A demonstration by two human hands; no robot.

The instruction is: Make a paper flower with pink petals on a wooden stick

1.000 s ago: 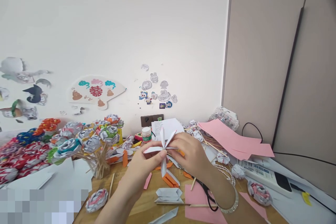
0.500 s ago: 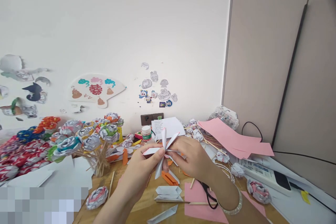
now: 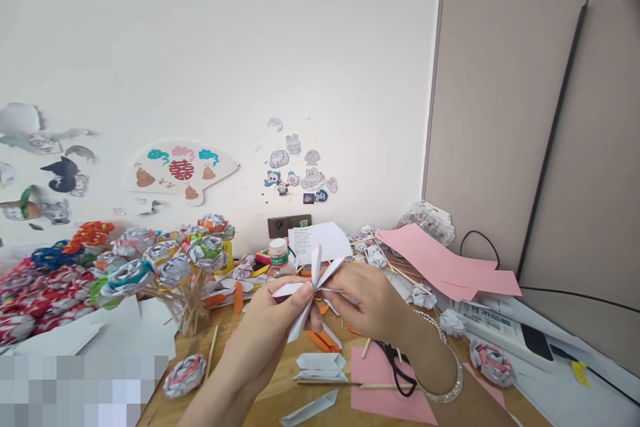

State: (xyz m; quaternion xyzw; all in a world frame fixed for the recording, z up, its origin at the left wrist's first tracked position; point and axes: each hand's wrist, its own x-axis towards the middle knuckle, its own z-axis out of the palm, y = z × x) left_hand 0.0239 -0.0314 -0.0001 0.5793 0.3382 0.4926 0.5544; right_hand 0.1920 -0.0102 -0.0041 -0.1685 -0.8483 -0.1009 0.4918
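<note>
Above the middle of the table (image 3: 260, 407), your two hands meet on one paper flower (image 3: 317, 270), its slim white petals spread out from a pinched centre. Your left hand (image 3: 273, 320) reaches up from the lower left, thumb laid along the near side of the centre and fingers curled behind, so it is closed on the flower. Your right hand (image 3: 370, 297) comes in from the other side, its back toward you and knuckles bent, thumb and forefinger drawn together on a petal at the flower's right; the remaining fingers are folded and partly hidden. A bracelet (image 3: 453, 390) circles that wrist.

Just below the flower lie an orange strip (image 3: 324, 341), a white folded piece (image 3: 321, 365) and, nearer you, a stick (image 3: 377, 387). Scissors (image 3: 390, 352) rest on a pink sheet (image 3: 365, 397), close beside your right forearm. Beyond your left hand stands a bottle (image 3: 279, 257); farther left, a bunch of roses (image 3: 175, 268) crowds the table. One loose rose (image 3: 185, 375) sits left of your left forearm. Pink paper (image 3: 435, 267) covers part of the clutter beyond your right hand.
</note>
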